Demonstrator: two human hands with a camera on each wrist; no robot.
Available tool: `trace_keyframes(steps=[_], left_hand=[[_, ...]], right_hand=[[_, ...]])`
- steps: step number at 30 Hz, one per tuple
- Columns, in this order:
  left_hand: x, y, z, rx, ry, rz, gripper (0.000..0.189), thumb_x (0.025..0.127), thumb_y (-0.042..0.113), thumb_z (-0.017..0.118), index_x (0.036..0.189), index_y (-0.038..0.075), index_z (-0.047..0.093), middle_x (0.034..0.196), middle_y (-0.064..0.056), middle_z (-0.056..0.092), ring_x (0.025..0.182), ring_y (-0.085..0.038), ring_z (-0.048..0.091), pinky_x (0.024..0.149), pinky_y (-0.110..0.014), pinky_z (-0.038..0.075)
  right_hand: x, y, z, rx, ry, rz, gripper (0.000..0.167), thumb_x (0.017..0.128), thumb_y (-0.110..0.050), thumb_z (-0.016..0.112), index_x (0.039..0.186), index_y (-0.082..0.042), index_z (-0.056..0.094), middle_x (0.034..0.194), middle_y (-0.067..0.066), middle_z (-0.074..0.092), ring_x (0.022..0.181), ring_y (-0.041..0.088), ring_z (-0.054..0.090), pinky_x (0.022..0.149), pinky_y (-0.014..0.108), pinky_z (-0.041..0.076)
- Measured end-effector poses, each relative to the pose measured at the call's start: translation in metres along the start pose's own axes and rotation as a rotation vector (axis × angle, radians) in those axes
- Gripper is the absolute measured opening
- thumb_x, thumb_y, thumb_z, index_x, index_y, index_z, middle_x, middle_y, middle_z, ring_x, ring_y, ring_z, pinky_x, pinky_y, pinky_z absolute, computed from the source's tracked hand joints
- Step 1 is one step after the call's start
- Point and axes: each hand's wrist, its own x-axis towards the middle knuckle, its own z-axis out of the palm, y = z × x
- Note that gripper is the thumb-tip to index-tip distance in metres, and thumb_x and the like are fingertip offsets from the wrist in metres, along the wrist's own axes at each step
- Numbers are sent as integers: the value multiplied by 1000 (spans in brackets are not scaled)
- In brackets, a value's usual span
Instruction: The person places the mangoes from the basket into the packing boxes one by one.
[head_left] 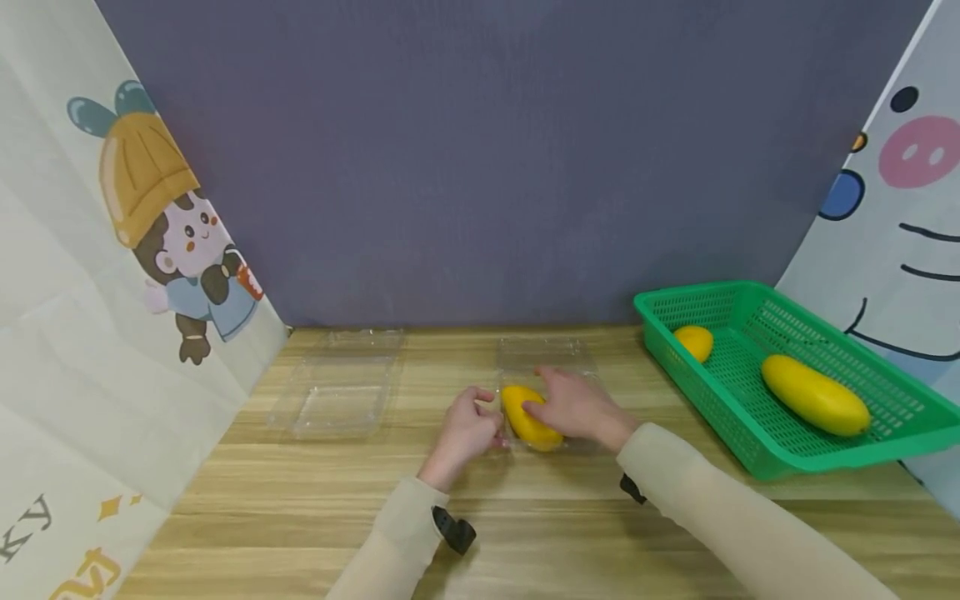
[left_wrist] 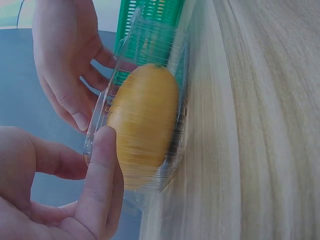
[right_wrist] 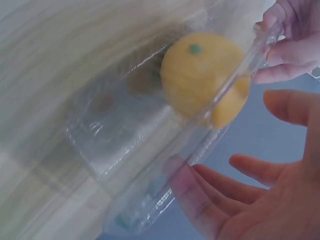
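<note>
A yellow mango (head_left: 528, 418) lies in a clear plastic clamshell box (head_left: 543, 354) at the middle of the table, the box's lid folded back towards the wall. My left hand (head_left: 468, 429) is at the box's left side; in the left wrist view its thumb and fingers pinch the rim beside the mango (left_wrist: 145, 120). Over the box's right part reaches my right hand (head_left: 577, 404). Its fingers are spread in the right wrist view, with fingertips against the clear plastic and the thumb apart from the mango (right_wrist: 200, 80).
On the left stands another clear clamshell box (head_left: 337, 404), lid laid back. A green basket (head_left: 720, 400) at the right holds a smaller yellow fruit (head_left: 695, 342) and a long yellow fruit (head_left: 813, 396). A dark wall (head_left: 465, 167) closes off the back of the table.
</note>
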Motion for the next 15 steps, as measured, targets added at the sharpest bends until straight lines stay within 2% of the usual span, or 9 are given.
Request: trace_keyframes(steps=[8,10,15], left_hand=[[0,1,1,-11,13,-6,41,80,-3,54,120,-5,47,83,-16,55,66,-33,65,62,-39,57],[0,0,1,-18,14,-5,40,81,-3,54,120,-5,47,84,-16,54,65,-32,65,62,-39,57],[0,1,0,43,13,7,39,82,1,53,121,-4,48,83,-14,57,62,-26,65,58,-35,56]], right_hand=[[-5,4,-8,1,1,9,66,87,-45,58,138,-6,42,135,18,49,119,37,49,97,55,40],[-6,6,-9,5,0,13,66,88,-45,57,138,-6,41,135,18,48,119,37,48,96,56,40],[-7,13,-11,18,12,5,66,88,-46,56,139,-7,40,136,17,48,120,37,48,96,56,40]])
